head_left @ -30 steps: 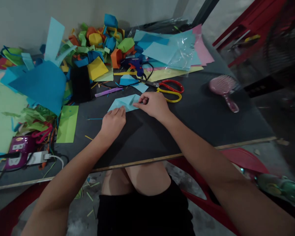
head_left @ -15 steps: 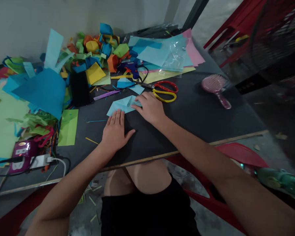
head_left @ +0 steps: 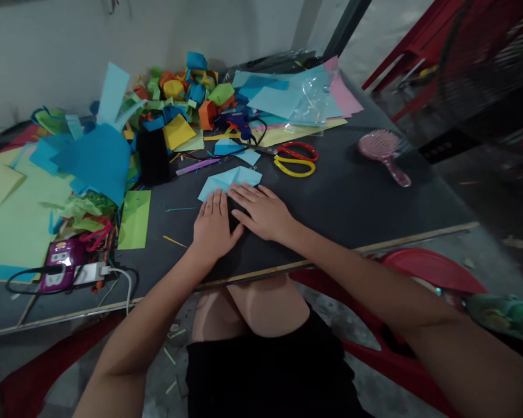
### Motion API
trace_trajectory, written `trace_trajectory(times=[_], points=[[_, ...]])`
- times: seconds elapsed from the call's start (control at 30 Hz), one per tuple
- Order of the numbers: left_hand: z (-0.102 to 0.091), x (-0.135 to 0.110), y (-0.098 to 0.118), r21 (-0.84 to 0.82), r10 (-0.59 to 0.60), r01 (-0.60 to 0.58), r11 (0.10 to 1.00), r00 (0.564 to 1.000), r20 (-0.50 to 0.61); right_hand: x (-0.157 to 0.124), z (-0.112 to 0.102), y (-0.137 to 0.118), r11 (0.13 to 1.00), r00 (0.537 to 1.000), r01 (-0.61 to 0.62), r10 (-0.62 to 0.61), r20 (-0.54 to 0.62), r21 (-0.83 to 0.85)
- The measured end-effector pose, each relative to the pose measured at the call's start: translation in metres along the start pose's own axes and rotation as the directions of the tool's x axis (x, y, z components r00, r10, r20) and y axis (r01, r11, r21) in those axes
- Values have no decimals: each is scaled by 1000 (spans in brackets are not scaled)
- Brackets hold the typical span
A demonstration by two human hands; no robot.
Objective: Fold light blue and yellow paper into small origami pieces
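Observation:
A folded light blue paper point(head_left: 229, 179) lies on the dark table point(head_left: 353, 203). My left hand point(head_left: 213, 226) lies flat with fingers stretched out, its fingertips at the paper's near edge. My right hand point(head_left: 264, 210) rests flat beside it, fingers spread, the tips touching the paper's near right part. Neither hand grips anything. The two hands lie side by side, thumbs almost meeting.
Red-and-yellow scissors point(head_left: 294, 158) lie just beyond the paper. A pink hairbrush point(head_left: 383, 152) sits at the right. A heap of coloured paper scraps point(head_left: 174, 101), a blue glue gun point(head_left: 237, 122), a green sheet point(head_left: 135, 219) and a purple device point(head_left: 65, 264) with cables fill the left side.
My right hand has drawn back from a pinch on the paper's top fold and flattened near its lower edge. My left hand has opened flat. The view shifted slightly.

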State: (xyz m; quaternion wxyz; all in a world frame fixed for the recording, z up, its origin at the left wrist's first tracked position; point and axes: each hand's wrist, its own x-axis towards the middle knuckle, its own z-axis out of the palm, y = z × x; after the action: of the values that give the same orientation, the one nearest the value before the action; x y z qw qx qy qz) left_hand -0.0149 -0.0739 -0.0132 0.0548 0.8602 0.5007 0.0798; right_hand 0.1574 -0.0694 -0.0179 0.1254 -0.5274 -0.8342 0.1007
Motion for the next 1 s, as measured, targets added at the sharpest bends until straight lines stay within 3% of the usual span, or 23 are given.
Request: trace_trajectory(times=[0.07,0.3,0.47,0.57,0.67,0.83,0.93,1.0], points=[[1,-1,0,7,-5,5,1000,1000,-7,-5,0,1,997,997,-70,69,-32,-28],[-7,-4,4,126,-70,62,990,996,62,-17,-4,7,981,987,-148,138,-85,-124],[-12,-6,-2,158,-53,41,987,996,70,-21,-9,10,977,985,-109,81,-154,-181],[-13,-3,-9,160,-28,23,987,999,30,-23,-11,-3,974,983,-62,22,-184,-218],[-16,5,-13,168,7,-2,986,1000,-29,-29,-8,-32,969,981,-44,-3,-192,-242],[-19,13,-16,206,-18,40,978,994,-109,-38,2,-75,976,959,176,-199,-201,-126],[-18,9,-33,167,-6,21,986,996,-92,-32,0,-62,875,877,473,-456,-153,104],[-17,8,-52,114,63,-54,992,995,-72,-22,-4,-38,809,834,549,-516,-195,209]])
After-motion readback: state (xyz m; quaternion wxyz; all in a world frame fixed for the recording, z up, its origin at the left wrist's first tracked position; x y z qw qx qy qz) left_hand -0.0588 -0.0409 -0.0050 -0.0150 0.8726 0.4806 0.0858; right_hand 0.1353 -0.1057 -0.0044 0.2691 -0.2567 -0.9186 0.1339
